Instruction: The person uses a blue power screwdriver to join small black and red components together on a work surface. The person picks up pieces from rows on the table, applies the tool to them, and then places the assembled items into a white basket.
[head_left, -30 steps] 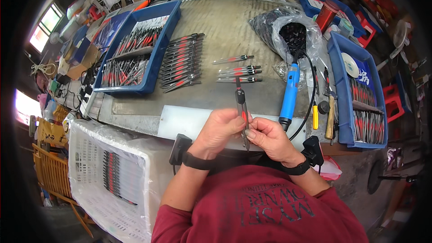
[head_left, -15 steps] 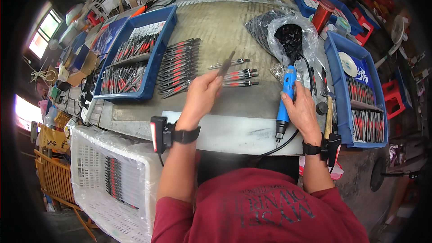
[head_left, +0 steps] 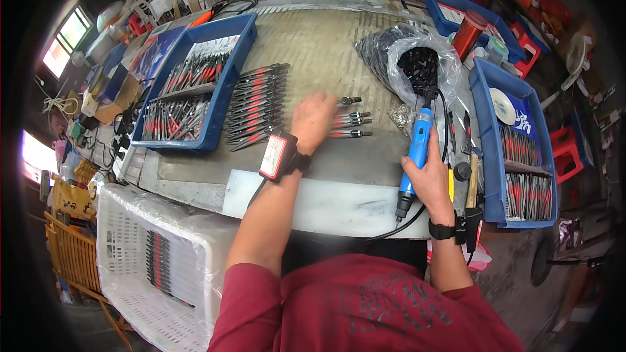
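My left hand (head_left: 314, 118) reaches over the table with its fingers curled, its back hiding what they hold. Just beyond its fingertips lie several slim grey and red pen-shaped tools (head_left: 352, 133) with black ends. To its left, a neat row of similar pen-shaped tools (head_left: 257, 101) is laid out side by side. My right hand (head_left: 429, 173) is closed round a blue electric screwdriver (head_left: 417, 150), tilted with its bit end down toward the table's near edge. A black cable runs from the screwdriver's top end and loops down beside it.
A divided blue tray (head_left: 213, 120) of pen-shaped tools stands left; another blue tray (head_left: 515, 218) stands right. An open plastic bag (head_left: 394, 58) of black parts lies behind the screwdriver, near a red cup (head_left: 468, 34). A white strip (head_left: 319, 205) lines the near edge; a white basket (head_left: 212, 261) is lower left.
My left hand has moved forward and right, down to the few tools; the dark pen-shaped piece it held up is now mostly hidden. The screwdriver has shifted slightly, still in my right hand.
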{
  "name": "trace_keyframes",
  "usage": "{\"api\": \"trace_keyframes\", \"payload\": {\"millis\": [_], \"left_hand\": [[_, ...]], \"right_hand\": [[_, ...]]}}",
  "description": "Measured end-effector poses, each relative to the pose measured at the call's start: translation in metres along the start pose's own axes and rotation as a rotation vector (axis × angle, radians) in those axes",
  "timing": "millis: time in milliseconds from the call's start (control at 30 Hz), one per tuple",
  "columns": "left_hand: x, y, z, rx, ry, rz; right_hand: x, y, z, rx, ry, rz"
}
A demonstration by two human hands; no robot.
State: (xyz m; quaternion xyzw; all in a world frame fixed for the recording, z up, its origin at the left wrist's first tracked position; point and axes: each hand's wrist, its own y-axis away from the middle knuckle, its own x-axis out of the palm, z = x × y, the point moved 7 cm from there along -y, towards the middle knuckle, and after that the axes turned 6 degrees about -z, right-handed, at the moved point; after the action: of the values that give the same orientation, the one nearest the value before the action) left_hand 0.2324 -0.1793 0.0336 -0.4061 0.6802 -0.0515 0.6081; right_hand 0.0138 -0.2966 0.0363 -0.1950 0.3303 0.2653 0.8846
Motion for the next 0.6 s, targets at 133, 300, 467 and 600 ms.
{"api": "trace_keyframes", "payload": {"millis": [133,300,467,600], "left_hand": [[0.016,-0.001,0.006,0.006,-0.060,0.028],[0.022,-0.001,0.003,-0.039,-0.040,0.078],[-0.015,0.008,-0.013,-0.092,0.050,-0.119],[-0.051,0.036,-0.010,-0.185,0.040,-0.176]], "right_hand": [[0.000,0.005,-0.003,-0.034,-0.424,-0.049],[-0.014,0.013,0.003,-0.074,-0.833,-0.146],[-0.024,0.020,0.016,0.054,-1.133,-0.075],[-0.029,0.023,0.027,0.080,-1.302,-0.015]]}}
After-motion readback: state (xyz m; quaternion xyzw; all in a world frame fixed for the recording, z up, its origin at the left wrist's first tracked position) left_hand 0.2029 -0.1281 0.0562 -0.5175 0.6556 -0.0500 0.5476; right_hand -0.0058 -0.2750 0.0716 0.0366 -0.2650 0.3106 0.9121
